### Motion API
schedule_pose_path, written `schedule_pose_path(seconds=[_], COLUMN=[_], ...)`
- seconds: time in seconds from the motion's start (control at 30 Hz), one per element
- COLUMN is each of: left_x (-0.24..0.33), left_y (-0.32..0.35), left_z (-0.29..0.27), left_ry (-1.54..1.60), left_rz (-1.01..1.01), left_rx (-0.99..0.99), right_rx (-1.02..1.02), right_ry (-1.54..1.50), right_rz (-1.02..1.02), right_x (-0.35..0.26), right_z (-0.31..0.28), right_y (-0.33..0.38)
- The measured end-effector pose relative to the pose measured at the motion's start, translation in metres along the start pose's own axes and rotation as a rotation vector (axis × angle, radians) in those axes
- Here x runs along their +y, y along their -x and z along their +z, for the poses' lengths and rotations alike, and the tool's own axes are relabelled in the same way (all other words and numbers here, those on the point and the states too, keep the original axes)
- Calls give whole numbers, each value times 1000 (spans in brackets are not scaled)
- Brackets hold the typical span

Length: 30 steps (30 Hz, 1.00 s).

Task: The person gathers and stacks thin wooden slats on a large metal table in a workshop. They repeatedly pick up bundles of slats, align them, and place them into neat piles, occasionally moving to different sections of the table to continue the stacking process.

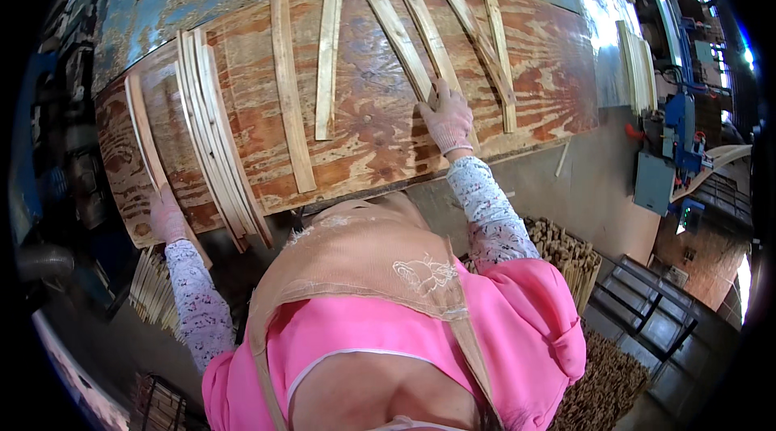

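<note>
Right hand [447, 117] flat on slat [432, 42] — left hand [167, 215] gripping strip [145, 128]

Plywood board [364, 120] carries loose wooden strips [327, 51] and a stack [214, 140]

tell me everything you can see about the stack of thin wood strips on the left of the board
The stack of thin strips is a bundle of pale, long, narrow wooden slats lying on edge, close together, on the reddish plywood board. It runs from the board's far left part down to its near edge, slightly overhanging it. The slats look curved, though the lens bends lines. Neither gloved hand touches it: the left hand rests on a separate strip beside it.
</note>
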<state>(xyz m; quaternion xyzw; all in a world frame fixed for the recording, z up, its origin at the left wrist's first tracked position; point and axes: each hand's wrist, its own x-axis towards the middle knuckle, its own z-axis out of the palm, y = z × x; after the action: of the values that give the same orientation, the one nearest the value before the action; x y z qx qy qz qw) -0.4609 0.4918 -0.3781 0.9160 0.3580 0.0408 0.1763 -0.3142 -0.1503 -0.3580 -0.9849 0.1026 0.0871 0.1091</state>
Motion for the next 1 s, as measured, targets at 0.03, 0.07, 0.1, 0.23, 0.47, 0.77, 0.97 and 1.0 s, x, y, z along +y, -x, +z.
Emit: schedule_pose_path(seconds=[0.03, 0.07, 0.1, 0.23, 0.47, 0.77, 0.97, 1.0], left_x=[1, 0, 1, 31, 40, 123, 147, 147], left_y=[4, 10, 12, 18, 20, 63, 72, 70], left_z=[15, 24, 35, 55, 57, 58, 55, 56], left_ry=[74, 143, 221, 227, 320, -138, -235, -226], left_rz=[-43, -94, -105, -138, -112, 55, 33, 48], left_rx=[-27, -47, -110, -170, -196, -131, -166, -164], right_rx=[9, 15, 20, 0, 255, -42, -218, -146], right_ry=[6, 7, 8, -100, -123, -1002, -1074, -1002], right_rz=[23, 37, 50, 35, -55, 171, 358, 271], right_x=[9, 15, 20, 29, 111, 110, 158, 163], right_z=[5, 14, 22, 29, 20, -5, 10, 21], right_y=[11, 21, 27, 34, 29, 15, -4, -1])
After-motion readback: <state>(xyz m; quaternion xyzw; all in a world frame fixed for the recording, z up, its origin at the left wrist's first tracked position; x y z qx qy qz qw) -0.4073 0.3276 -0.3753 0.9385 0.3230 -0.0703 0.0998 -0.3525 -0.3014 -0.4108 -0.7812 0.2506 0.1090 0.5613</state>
